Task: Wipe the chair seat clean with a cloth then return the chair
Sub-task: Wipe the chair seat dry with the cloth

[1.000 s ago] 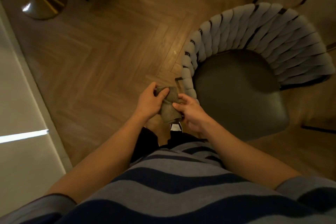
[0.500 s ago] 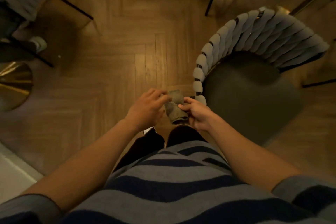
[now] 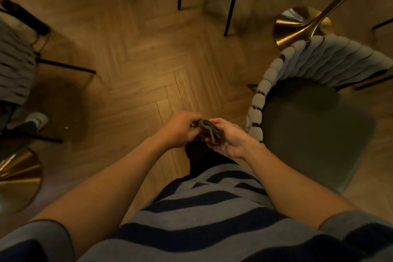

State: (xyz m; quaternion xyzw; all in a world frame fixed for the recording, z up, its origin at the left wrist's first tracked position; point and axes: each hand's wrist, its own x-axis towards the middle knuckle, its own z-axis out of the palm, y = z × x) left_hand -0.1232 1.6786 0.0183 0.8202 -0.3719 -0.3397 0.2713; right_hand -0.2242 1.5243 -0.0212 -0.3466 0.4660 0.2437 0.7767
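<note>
Both hands grip the folded cloth (image 3: 209,131): left hand (image 3: 180,131) and right hand (image 3: 228,138) curled around it.

Dining rm, herringbone wood floor (image 3: 138,53), padded chairs (image 3: 308,125), brass table base (image 3: 297,27)

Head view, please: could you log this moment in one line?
left hand: holds cloth | right hand: holds cloth | chair seat: untouched

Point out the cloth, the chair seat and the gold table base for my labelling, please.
cloth (image 3: 209,131), head view, on its folded middle between both hands.
chair seat (image 3: 314,132), head view, on the dark cushion's centre.
gold table base (image 3: 297,25), head view, on the shiny round foot.
</note>
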